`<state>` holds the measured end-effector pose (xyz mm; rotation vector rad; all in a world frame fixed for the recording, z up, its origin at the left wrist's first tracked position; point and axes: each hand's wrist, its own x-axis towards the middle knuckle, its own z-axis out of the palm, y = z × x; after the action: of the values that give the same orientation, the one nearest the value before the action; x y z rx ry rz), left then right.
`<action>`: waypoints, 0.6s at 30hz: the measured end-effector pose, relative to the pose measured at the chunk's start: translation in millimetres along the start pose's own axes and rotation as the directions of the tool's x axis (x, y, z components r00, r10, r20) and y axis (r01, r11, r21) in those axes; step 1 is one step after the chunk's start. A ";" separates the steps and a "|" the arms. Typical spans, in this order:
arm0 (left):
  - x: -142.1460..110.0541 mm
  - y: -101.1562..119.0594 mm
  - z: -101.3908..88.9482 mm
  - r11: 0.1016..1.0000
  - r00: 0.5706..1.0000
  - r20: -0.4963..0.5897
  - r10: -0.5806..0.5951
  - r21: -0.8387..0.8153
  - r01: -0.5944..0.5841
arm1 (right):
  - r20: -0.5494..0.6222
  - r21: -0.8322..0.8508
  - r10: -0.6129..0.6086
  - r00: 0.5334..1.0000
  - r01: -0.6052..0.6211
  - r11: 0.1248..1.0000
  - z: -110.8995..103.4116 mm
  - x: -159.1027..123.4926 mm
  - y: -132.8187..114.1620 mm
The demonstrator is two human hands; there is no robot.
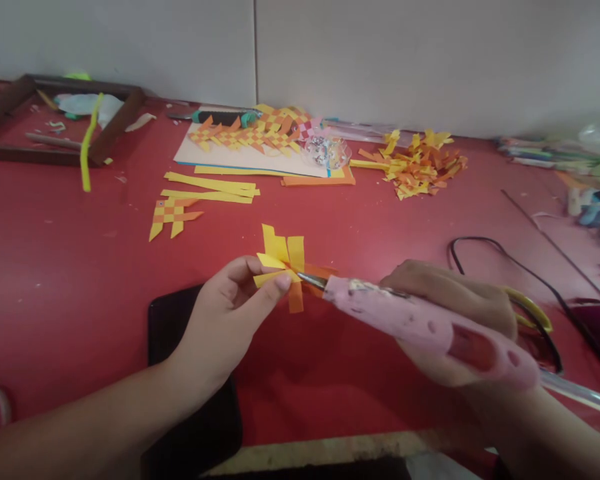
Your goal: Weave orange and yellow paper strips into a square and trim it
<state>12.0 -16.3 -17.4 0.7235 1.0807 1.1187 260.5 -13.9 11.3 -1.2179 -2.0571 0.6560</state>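
Note:
Between thumb and fingers, my left hand (230,313) pinches a small woven piece of yellow and orange paper strips (296,253). My right hand (445,300) is wrapped round a pink hot glue gun (395,310), with a clear glue stick (580,393) coming out of its back. The gun's metal nozzle points left and meets the strips near my left thumb; whether glue is coming out cannot be seen. A finished-looking checkered paper fish (170,213) lies flat beyond my left hand, beside loose yellow strips (210,187).
A black phone-like slab (180,320) lies under my left forearm. Farther back are more woven fish (245,137) on paper sheets, a green-and-black handled tool (225,119), a heap of paper scraps (420,167) and a wooden frame (70,157). Yellow-handled scissors (530,310) and a black cord (510,247) sit right.

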 end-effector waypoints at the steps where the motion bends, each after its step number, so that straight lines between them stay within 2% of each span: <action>1: 0.0 0.3 0.6 1.000 1.000 0.003 0.013 -0.006 -0.013 | -0.008 -0.067 -0.070 0.998 0.069 0.995 1.0 2.8 -1.9; 4: 0.0 1.1 1.5 0.999 0.999 0.007 0.036 -0.013 -0.036 | -0.013 -0.241 -0.237 0.971 0.227 0.943 2.5 7.7 -3.0; 9: -0.7 1.7 1.3 0.996 0.995 0.041 0.086 0.030 -0.087 | -0.010 -0.302 -0.280 0.960 0.264 0.916 4.8 8.7 1.8; 14: -1.6 1.4 1.8 0.993 0.994 0.047 0.103 0.056 -0.106 | -0.032 -0.359 -0.376 0.926 0.340 0.869 6.3 9.7 3.0; 18: -1.8 0.7 1.7 0.992 0.994 0.032 0.102 0.076 -0.105 | -0.004 -0.412 -0.377 0.926 0.342 0.844 5.2 10.4 -2.2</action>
<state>13.2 -17.7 -15.6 0.8629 1.0777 1.1559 251.7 -6.1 12.3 -1.0007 -2.3344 -0.0071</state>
